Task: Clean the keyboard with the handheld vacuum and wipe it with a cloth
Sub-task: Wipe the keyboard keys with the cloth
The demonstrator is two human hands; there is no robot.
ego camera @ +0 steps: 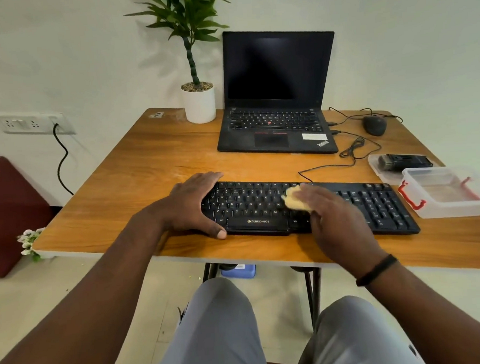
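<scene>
A black keyboard (pixel 369 202) lies along the front of the wooden table (pixel 137 171). My left hand (pixel 192 204) clasps its left end, thumb at the front edge and fingers along the back edge. My right hand (pixel 328 213) presses a small yellow cloth (pixel 294 199) onto the middle keys; the cloth sticks out from under the fingers. The black handheld vacuum (pixel 404 161) lies on a clear plastic lid (pixel 378 170) at the right.
An open black laptop (pixel 276 101) stands behind the keyboard, with a white potted plant (pixel 199 102) to its left. A black mouse (pixel 375 125) and loose cables (pixel 352 149) lie at the back right. A clear box (pixel 447 191) with red clips sits right of the keyboard.
</scene>
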